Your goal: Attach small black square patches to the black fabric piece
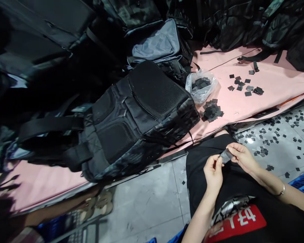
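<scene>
Above my lap, both hands pinch one small dark square patch (226, 156), grey on its upper face. My left hand (214, 169) grips its near-left edge between thumb and finger. On its right edge, my right hand (240, 156) has its fingers closed. Whether the patch is fabric or plastic I cannot tell. A black backpack (144, 104) lies on the pink-covered table with its padded mesh back panel up. Beside it are a pile of black square patches (212, 110) and a clear plastic bag (202, 96) with more patches inside.
More patches (239, 82) lie scattered on the pink table cover (273, 72). Another backpack with grey lining (158, 42) stands behind. Dark bags line the back. Many squares litter the tiled floor (273, 135). At lower left, a person's sandalled foot (102, 202) shows.
</scene>
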`<state>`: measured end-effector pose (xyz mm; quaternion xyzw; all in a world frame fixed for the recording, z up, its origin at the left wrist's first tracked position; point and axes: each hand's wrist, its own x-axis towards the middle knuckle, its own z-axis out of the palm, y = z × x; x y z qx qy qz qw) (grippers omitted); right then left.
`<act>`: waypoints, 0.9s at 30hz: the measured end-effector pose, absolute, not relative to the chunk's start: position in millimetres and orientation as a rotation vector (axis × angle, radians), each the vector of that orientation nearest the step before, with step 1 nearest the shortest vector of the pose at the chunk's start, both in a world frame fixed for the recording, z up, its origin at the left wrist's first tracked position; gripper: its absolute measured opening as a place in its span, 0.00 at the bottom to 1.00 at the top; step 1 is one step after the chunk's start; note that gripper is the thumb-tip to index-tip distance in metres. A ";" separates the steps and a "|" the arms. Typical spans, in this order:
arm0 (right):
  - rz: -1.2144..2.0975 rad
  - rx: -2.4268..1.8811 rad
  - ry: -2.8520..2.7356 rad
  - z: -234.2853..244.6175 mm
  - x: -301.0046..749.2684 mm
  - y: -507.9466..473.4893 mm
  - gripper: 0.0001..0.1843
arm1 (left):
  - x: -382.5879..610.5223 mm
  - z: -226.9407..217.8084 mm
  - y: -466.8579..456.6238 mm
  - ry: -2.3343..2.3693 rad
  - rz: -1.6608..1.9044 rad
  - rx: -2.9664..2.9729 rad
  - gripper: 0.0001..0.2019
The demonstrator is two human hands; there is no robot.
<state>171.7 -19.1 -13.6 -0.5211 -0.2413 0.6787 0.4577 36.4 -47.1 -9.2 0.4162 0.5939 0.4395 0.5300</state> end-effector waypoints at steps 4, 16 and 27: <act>1.620 -1.270 -0.566 -12.0 165.9 -16.6 0.17 | 37.2 -13.6 -47.3 1.447 1.061 1.015 0.11; 1.707 -1.312 -1.125 -7.4 172.5 -10.0 0.17 | 24.6 -13.2 -44.8 1.597 1.051 1.321 0.12; 1.711 -1.403 -0.960 -24.1 173.4 -0.4 0.19 | -137.2 -90.5 -71.7 2.265 0.481 0.956 0.17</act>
